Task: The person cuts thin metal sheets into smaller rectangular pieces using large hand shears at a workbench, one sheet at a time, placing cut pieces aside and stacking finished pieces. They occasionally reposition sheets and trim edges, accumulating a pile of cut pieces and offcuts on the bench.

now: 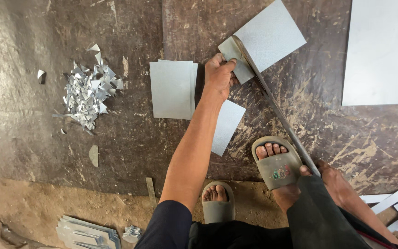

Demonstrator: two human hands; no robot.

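My left hand (218, 74) pinches the lower corner of a grey metal sheet (272, 34) lying tilted on the dark, scratched work surface. The long blade of a pair of floor shears (272, 103) runs diagonally across that sheet's left part, from the sheet down toward my right foot. My right hand (333, 179) grips the shears' handle end beside my knee, partly hidden by my dark trouser leg. My right sandal (277, 167) rests next to the blade.
A stack of cut rectangular sheets (173, 90) lies left of my left hand, and another sheet (229, 125) under my forearm. Shiny offcuts (86, 92) are piled far left. A large sheet (378, 50) lies top right, strips (392, 200) bottom right, more cut pieces (86, 233) bottom left.
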